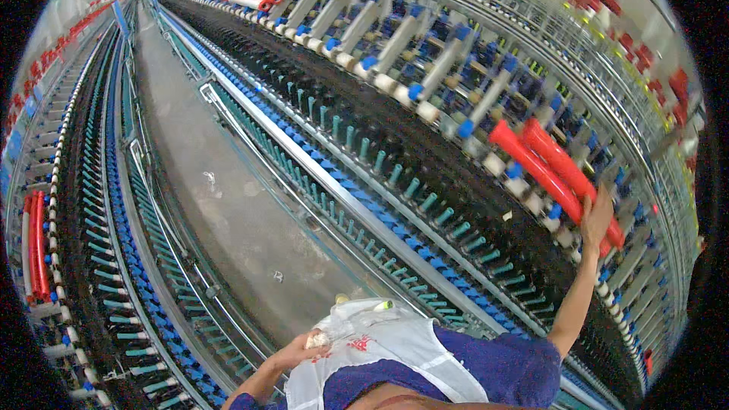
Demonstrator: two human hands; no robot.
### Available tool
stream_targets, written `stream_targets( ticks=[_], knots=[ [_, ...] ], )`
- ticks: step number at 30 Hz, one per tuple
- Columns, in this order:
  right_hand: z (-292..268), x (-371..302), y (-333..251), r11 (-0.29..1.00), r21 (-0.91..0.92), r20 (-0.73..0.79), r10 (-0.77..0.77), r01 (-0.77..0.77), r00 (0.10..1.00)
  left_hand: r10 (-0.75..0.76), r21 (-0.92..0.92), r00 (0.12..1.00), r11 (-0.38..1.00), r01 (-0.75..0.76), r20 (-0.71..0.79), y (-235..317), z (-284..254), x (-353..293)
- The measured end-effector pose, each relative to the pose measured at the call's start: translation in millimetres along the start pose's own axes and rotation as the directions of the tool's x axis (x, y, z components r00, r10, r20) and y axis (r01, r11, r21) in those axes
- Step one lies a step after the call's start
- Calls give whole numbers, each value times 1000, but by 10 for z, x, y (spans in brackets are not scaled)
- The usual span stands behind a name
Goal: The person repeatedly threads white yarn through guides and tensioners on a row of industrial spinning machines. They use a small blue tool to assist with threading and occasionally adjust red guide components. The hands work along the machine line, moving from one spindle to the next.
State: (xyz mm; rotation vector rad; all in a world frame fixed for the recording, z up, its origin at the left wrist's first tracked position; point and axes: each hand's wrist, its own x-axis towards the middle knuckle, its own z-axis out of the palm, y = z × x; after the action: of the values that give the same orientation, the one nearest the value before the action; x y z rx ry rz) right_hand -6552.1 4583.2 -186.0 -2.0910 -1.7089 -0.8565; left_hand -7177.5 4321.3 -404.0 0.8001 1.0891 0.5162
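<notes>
At frame right, a worker's right hand rests on long red cylindrical tubes, its finger closure unclear; lower centre, the left hand clamps fingers round a small off-white wad.

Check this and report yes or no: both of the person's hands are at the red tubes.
No, only the right hand is at the red tubes; the left hand is at the white apron.
</notes>
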Motion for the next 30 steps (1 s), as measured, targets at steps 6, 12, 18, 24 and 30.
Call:
stream_targets(
  ticks=[6,12,18,24,30],
  knots=[
    [-284,-110,-1609,913,404,-239,165,-57,957,40,657,999,754,-17,-19,-132,-1293,751],
    [-270,-461,-4749,324,931,366,-840,-171,402,-133,887,977,453,-90,167,-519,-2941,2104],
    [-109,-22,-6742,230,625,640,-698,-746,321,220,630,971,742,-227,91,651,-4685,1531],
    [270,564,-7984,234,787,610,-430,-571,665,455,500,848,820,-280,-272,3097,-6184,1502],
    [693,1864,-8849,593,735,-96,-389,329,916,765,331,363,583,-742,-532,5477,-7702,2960]
  ],
)
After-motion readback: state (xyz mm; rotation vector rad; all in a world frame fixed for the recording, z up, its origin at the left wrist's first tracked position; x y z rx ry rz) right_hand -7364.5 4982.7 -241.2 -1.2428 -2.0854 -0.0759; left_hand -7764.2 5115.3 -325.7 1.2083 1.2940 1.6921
